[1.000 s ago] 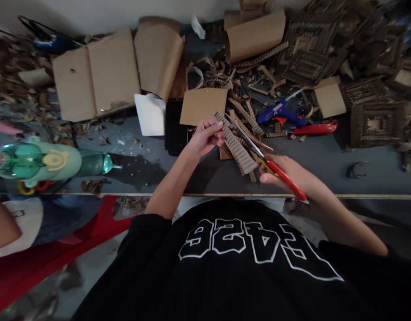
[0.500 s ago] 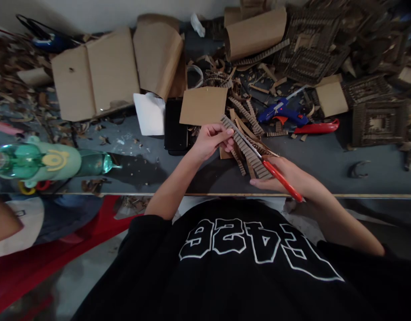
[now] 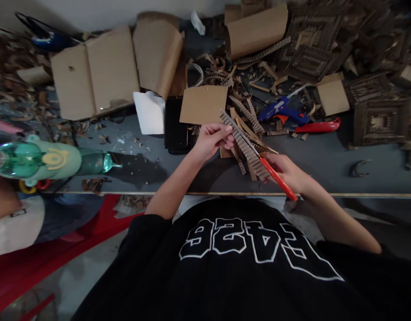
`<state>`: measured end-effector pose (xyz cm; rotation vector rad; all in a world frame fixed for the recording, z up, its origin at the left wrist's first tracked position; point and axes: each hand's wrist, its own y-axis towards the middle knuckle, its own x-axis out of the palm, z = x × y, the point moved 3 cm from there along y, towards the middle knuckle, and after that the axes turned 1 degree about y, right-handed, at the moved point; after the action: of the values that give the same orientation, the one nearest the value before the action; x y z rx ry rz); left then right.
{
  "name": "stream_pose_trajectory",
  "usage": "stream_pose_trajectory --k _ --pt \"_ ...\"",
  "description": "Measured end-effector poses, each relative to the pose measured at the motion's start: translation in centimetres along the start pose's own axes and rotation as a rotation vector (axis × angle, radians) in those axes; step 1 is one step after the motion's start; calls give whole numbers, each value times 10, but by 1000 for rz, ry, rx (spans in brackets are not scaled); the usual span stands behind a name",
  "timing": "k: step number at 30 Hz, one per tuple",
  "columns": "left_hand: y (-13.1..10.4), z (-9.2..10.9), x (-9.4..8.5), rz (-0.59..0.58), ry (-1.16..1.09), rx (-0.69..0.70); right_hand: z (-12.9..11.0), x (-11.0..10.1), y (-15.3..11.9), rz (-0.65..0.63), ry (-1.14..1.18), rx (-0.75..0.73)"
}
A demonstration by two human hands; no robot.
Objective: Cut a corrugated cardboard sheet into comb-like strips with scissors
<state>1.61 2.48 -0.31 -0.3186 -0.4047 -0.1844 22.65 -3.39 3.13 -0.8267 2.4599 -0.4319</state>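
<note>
Between thumb and fingers, my left hand [image 3: 214,140] pinches a ridged strip of corrugated cardboard [image 3: 247,149] near its upper end. My right hand [image 3: 285,171] is closed on red-handled scissors [image 3: 277,176], whose blades lie along the strip's right edge. The strip slants down to the right, its lower end beside my right hand. Beneath and around it are loose cardboard strips [image 3: 248,118]. A flat cardboard piece [image 3: 204,104] lies just beyond my left hand.
A blue glue gun [image 3: 284,111] and a red-handled tool [image 3: 319,126] lie to the right. Stepped cardboard squares [image 3: 381,122] stand farther right. A black phone [image 3: 176,125], white paper [image 3: 150,112] and a green bottle [image 3: 58,160] are left. A person's arm [image 3: 3,198] shows far left.
My right hand and the scissors have shifted slightly up and left along the strip, and the fingers under its lower end have drawn in. The person's arm at far left has moved.
</note>
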Motion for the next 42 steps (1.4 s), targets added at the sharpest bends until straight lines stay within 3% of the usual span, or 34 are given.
stream_pose_trajectory --k 4,11,19,27,33,37,42 --pt "-4 -1 3 35 2 9 -3 -3 -3 -14 -1 -21" --pt "-8 -5 5 -57 8 67 -7 -7 -3 -25 -45 -70" --pt "6 -4 -7 -98 130 11 -6 -4 -1 -50 -81 95" --pt "11 -1 -3 -29 256 118 5 -7 3 -33 -265 149" --pt "8 4 2 25 269 175 11 2 -1 35 72 140" --pt "8 3 2 6 207 136 7 9 -2 -18 274 125" --pt "7 3 3 -3 186 105 5 3 2 20 -82 150"
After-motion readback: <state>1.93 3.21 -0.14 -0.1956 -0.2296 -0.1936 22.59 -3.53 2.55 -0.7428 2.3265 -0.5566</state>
